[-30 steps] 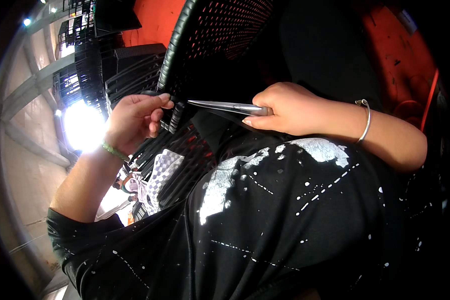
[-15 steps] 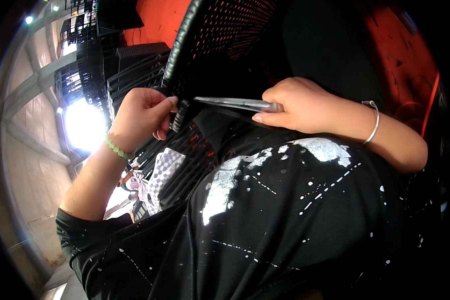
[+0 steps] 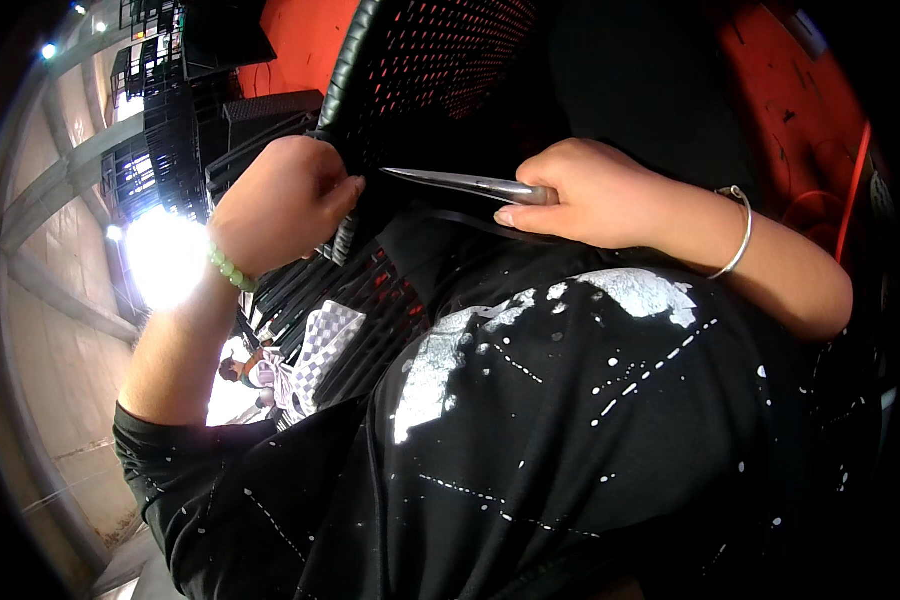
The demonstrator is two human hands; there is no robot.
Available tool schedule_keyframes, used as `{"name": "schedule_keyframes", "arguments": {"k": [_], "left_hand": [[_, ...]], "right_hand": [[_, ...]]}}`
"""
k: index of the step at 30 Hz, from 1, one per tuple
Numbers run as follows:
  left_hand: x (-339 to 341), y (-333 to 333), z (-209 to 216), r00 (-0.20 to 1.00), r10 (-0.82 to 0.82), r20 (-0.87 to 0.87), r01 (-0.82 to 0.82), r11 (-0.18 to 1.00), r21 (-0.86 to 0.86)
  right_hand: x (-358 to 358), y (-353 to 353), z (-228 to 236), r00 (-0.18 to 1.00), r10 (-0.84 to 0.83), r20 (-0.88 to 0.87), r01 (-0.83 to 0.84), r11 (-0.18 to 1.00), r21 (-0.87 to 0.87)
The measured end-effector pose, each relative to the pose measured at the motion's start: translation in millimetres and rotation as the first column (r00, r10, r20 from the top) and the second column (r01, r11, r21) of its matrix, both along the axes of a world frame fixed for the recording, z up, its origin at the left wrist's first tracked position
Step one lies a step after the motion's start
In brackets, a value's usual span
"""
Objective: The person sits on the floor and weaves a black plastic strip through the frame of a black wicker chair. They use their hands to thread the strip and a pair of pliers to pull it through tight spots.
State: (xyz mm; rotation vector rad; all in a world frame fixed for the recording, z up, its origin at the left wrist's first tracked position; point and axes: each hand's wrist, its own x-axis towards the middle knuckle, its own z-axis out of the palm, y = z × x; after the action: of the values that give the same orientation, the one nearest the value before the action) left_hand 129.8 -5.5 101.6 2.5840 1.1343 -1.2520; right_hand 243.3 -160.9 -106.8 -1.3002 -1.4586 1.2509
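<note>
My right hand (image 3: 590,190) is closed round the thick grey end of a pointed, tapered metal awl (image 3: 455,183). Its bright tip points left, toward my other hand, and looks apart from it. At the edge of a black woven wicker piece (image 3: 450,60), my left hand (image 3: 288,205) is closed with the thumb against the curled fingers. What those fingers grip is hidden. The wrapped black rim (image 3: 342,85) runs down behind this hand, and a short ribbed end (image 3: 343,243) shows below it.
Black wicker furniture frames (image 3: 270,110) are stacked on the left. A checkered cloth (image 3: 327,345) lies beyond my left forearm, with another person (image 3: 255,370) small behind it. Red floor (image 3: 780,110) shows at the upper right. My black shirt (image 3: 570,440) fills the lower view.
My left hand has turned so its back shows more and the fingers are more hidden. The awl remains in my right hand, and the whole view has shifted slightly.
</note>
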Motion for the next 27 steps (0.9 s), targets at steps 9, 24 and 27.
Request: {"name": "schedule_keyframes", "arguments": {"k": [9,24,27], "left_hand": [[6.4,-2.0,2.6,0.954,-0.281,-0.109,0.288,0.956,0.055],[-83.7,-24.4,-16.3,0.456,-0.216,0.863,-0.063,0.96,0.274],[-122.4,-64.6,-50.8,0.341,-0.034,0.94,-0.137,0.987,0.085]], "right_hand": [[5.4,-1.7,0.6,1.0,-0.002,0.019,0.002,1.0,0.009],[11.2,-3.2,1.5,0.98,-0.136,-0.143,0.135,0.991,-0.02],[8.7,-1.5,3.3,0.909,-0.242,-0.339,0.275,0.96,0.05]]}}
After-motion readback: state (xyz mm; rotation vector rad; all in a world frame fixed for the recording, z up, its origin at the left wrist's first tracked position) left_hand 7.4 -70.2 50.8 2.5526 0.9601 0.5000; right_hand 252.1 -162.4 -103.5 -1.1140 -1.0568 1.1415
